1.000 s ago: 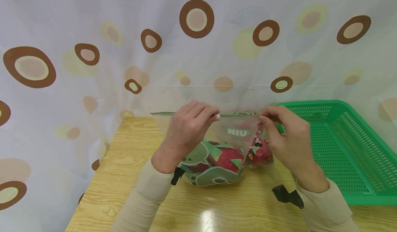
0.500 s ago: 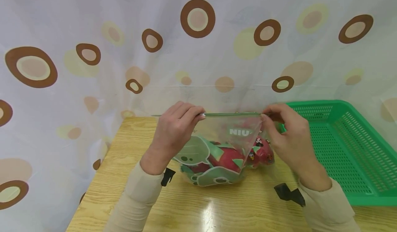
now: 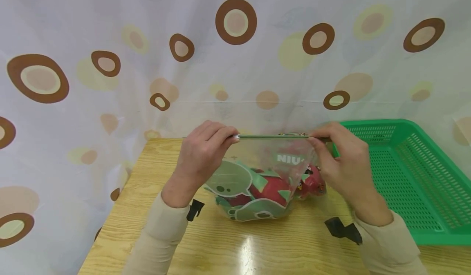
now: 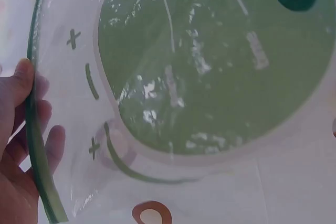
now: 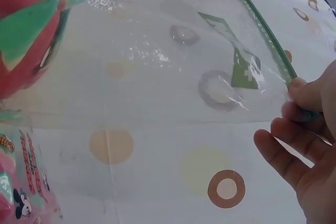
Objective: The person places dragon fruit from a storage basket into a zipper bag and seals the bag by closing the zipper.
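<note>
A clear zip bag (image 3: pixel 257 150) with green printing stands on the table, its green zip strip (image 3: pixel 270 136) stretched level along the top. Inside lies a red object with green pointed flaps (image 3: pixel 274 188), resembling a dragon fruit. My left hand (image 3: pixel 202 154) pinches the strip at its small white slider (image 3: pixel 236 136); in the left wrist view the thumb and fingers wrap the strip's edge. The strip's right end is pinched between thumb and forefinger of my right hand (image 3: pixel 346 160), its other fingers loosely bent in the right wrist view.
Behind the bag's right side sits a glossy pink-red package with cartoon figures (image 3: pixel 313 181). A green plastic basket (image 3: pixel 434 237) stands on the right of the wooden table (image 3: pixel 220 246). A white curtain with brown rings (image 3: pixel 198 79) hangs at the back and left.
My left hand has slid left along the zip strip, the white slider moving with it. My right hand has stayed nearly in place at the strip's right end.
</note>
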Demonstrator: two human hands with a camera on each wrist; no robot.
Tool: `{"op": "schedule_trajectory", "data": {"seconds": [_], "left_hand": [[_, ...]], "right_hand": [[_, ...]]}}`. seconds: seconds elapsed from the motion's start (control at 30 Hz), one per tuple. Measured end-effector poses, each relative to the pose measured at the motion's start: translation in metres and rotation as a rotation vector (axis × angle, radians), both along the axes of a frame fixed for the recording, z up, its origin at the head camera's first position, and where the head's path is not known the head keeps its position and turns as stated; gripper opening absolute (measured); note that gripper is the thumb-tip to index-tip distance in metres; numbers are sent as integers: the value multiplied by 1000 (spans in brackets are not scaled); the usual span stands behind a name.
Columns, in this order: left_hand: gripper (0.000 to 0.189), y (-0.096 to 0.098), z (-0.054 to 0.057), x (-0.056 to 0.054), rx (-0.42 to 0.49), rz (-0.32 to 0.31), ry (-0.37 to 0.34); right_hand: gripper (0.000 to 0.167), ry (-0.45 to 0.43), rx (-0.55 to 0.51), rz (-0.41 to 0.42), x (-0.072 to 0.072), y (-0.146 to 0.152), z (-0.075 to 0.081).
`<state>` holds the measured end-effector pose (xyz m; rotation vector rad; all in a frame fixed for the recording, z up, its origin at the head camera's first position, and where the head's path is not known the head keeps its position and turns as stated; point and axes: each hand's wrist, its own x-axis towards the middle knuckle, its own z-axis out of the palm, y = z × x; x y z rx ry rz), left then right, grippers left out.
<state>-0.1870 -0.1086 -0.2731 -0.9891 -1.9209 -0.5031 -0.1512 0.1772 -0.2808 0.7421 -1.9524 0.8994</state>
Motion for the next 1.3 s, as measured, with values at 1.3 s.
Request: {"op": "schedule_trajectory", "data": {"seconds": [1.3], "left_hand": [[10, -36, -11, 7, 103, -14, -46]], "right_hand": [[42, 28, 171, -46, -5, -4, 3]]}}
